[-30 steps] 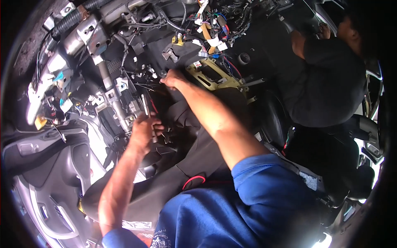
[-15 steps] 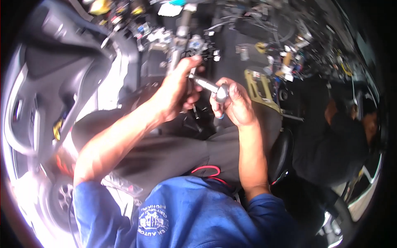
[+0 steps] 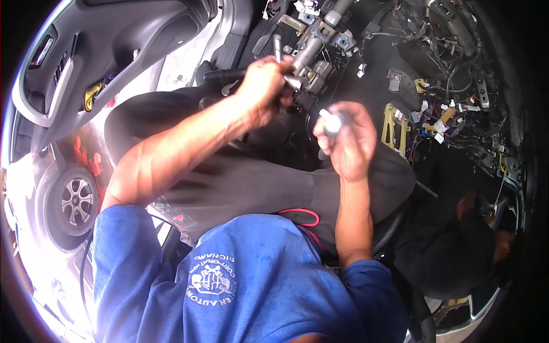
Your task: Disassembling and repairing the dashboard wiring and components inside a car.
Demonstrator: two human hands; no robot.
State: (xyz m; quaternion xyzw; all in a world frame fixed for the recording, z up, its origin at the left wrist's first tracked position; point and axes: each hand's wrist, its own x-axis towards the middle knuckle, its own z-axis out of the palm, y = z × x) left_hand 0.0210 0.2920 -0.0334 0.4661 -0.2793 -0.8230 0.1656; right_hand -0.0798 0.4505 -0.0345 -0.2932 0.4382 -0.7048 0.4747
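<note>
My left hand point(image 3: 264, 91) is closed around slim metal tool parts beside the bare steering column point(image 3: 313, 46). A silver shaft point(image 3: 278, 48) sticks up above its fingers, and a short shiny metal end point(image 3: 294, 82) shows at the fingertips. To the right, over my right thigh, my right hand point(image 3: 353, 143) grips a ratchet point(image 3: 333, 123). Its round silver head, with a short stub, is blurred and faces up. The handle is hidden in the palm. The two hands are apart, and the ratchet touches nothing in the left hand.
An open car door point(image 3: 114, 51) stands at the left, with a silver wheel point(image 3: 77, 200) below it. Loose wiring point(image 3: 443, 120) and a yellowish bracket point(image 3: 393, 128) lie at the right. Another person in dark clothes point(image 3: 446, 234) is close on my right.
The ratchet and the silver shaft, in line between my hands before, are now apart. My right hand has drawn away from the left. The whole view has shifted, showing more of the door.
</note>
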